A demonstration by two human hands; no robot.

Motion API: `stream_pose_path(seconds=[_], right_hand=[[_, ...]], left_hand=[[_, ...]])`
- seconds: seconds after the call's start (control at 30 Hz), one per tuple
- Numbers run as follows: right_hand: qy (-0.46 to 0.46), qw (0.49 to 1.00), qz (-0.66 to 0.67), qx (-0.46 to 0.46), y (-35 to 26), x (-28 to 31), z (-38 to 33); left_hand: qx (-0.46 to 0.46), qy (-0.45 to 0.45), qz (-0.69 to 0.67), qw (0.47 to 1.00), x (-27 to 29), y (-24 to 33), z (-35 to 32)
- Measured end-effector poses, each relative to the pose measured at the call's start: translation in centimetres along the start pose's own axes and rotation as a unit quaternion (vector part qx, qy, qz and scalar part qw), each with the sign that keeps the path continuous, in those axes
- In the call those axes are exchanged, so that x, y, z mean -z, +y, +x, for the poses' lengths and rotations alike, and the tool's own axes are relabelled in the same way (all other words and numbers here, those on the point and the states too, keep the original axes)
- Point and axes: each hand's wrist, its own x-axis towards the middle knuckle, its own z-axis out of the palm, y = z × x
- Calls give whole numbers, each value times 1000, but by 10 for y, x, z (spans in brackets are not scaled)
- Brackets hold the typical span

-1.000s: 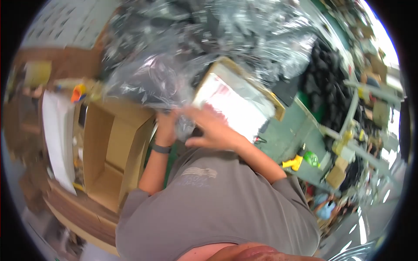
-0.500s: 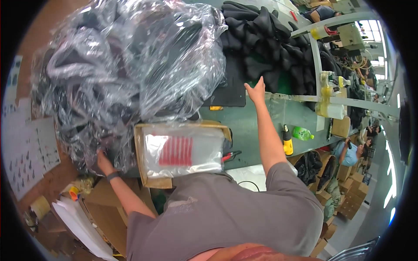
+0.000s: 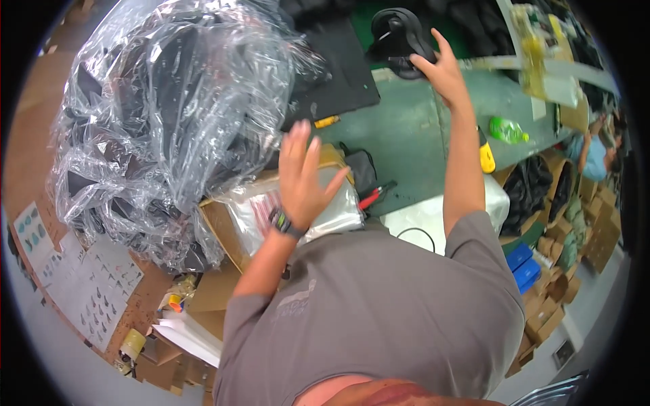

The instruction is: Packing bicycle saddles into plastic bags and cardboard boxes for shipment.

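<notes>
My right hand (image 3: 447, 76) reaches to the far edge of the green table, thumb and fingers apart. Its thumb is at the edge of a black moulded piece (image 3: 399, 42) with rounded ends; whether it touches is unclear. My left hand (image 3: 303, 177), fingers stretched out and a dark band at its wrist, is over an open cardboard box (image 3: 222, 237). Clear plastic bags (image 3: 338, 215) with red print lie in that box. Beyond it, a large heap of clear plastic wrap (image 3: 176, 108) covers dark things. A black flat mat (image 3: 335, 71) lies between the heap and the moulded piece.
More black pieces (image 3: 474, 27) lie at the far right behind a metal frame (image 3: 508, 27). A green bottle (image 3: 508, 130) and a yellow-and-black tool (image 3: 486, 152) stand or lie right of my arm. Red-handled pliers (image 3: 376, 195) lie beside the box. A yellow cutter (image 3: 326, 122) is near the mat.
My left hand has left the plastic heap and moved right, over the box. My right hand has gone farther out, and a separate black piece now lies by it. The view has turned.
</notes>
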Motion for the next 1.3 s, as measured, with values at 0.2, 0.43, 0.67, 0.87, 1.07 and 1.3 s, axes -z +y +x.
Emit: stream_pose_path(seconds=[0.2, 0.43, 0.67, 0.87, 1.07, 1.3], right_hand=[[-163, 813, 552, -89, -13, 16, -235], [-44, 941, -230, -246, 229, -104, -278], [-54, 983, -84, -152, 353, -106, -219], [175, 969, -152, -86, 210, 71, -206], [-108, 959, -124, 231, 159, 19, -299], [-62, 957, -230, 168, 277, -4, -182]], left_hand=[[63, -61, -40, 995, -43, 26, -20], [463, -160, -462, 739, 28, 115, -104], [535, -253, -589, 550, -23, 124, -148], [644, -159, -714, 224, -147, 97, -133], [718, -109, -649, 225, -199, 51, -193], [788, -161, -564, 188, -191, 78, -182]])
